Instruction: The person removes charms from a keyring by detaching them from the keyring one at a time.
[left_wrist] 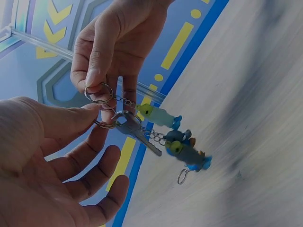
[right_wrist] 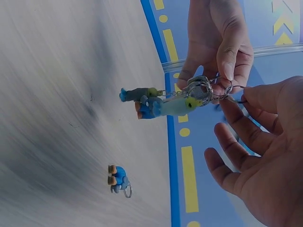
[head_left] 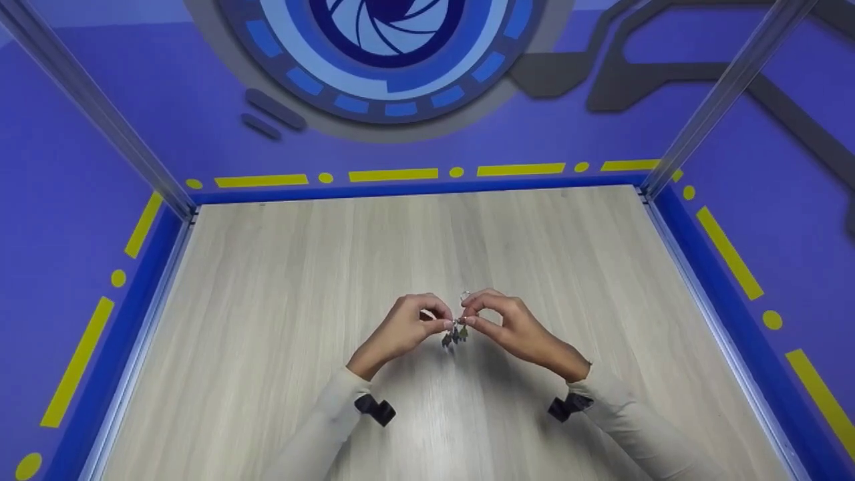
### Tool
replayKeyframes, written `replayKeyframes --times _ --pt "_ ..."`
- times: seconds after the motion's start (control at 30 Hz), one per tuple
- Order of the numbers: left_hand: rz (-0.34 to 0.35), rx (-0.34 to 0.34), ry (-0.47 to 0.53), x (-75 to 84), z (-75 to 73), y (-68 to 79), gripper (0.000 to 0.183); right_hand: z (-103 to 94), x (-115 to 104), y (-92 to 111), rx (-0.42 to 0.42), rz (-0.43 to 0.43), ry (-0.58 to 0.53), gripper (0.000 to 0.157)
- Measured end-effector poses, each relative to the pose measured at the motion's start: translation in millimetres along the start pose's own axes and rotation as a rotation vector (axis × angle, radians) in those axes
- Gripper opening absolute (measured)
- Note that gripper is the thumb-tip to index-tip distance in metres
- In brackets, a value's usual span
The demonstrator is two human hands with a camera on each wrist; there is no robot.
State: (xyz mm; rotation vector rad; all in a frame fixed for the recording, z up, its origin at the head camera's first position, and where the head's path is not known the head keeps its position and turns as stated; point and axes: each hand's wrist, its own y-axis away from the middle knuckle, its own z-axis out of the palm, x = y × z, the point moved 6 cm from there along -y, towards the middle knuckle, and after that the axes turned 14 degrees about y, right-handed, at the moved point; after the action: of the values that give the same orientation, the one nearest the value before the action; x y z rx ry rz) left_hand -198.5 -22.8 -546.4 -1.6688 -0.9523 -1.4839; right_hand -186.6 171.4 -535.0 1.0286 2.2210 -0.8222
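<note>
In the head view my left hand (head_left: 407, 322) and right hand (head_left: 514, 327) meet above the table, fingertips close together. My left thumb and index finger pinch a metal split ring (left_wrist: 105, 124). Between its thumb and fingers the right hand pinches another ring (left_wrist: 98, 93), touching or linked with the first. A silver key (left_wrist: 136, 130) hangs at the rings. On short chains dangle a pale charm with a yellow-green head (left_wrist: 160, 116) and a darker one like it (left_wrist: 189, 153). A separate blue figurine keychain (right_wrist: 119, 177) with orange feet appears apart, seemingly on the table.
A wood-grain table (head_left: 280, 280) spreads under both hands. Blue-purple panels (head_left: 167, 100) with yellow stripes and metal corner posts enclose its back and sides. Dark wrist cameras (head_left: 376, 409) sit on both sleeves.
</note>
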Motion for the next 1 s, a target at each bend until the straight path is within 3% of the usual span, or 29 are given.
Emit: replayKeyframes --times 0.33,0.6,1.0 --pt "0.023 -0.001 0.120 -3.6 -4.6 3.5 0.007 1.2 1.2 0.6 -0.013 0.016 -0.031 0.007" --pt "0.026 0.007 0.126 -5.2 -5.7 4.4 0.007 1.6 -0.3 3.1 -0.016 -0.002 -0.039 0.008" --pt "0.077 0.007 0.132 -3.5 -3.7 5.2 0.007 2.8 0.5 7.8 -0.033 0.041 -0.015 0.008"
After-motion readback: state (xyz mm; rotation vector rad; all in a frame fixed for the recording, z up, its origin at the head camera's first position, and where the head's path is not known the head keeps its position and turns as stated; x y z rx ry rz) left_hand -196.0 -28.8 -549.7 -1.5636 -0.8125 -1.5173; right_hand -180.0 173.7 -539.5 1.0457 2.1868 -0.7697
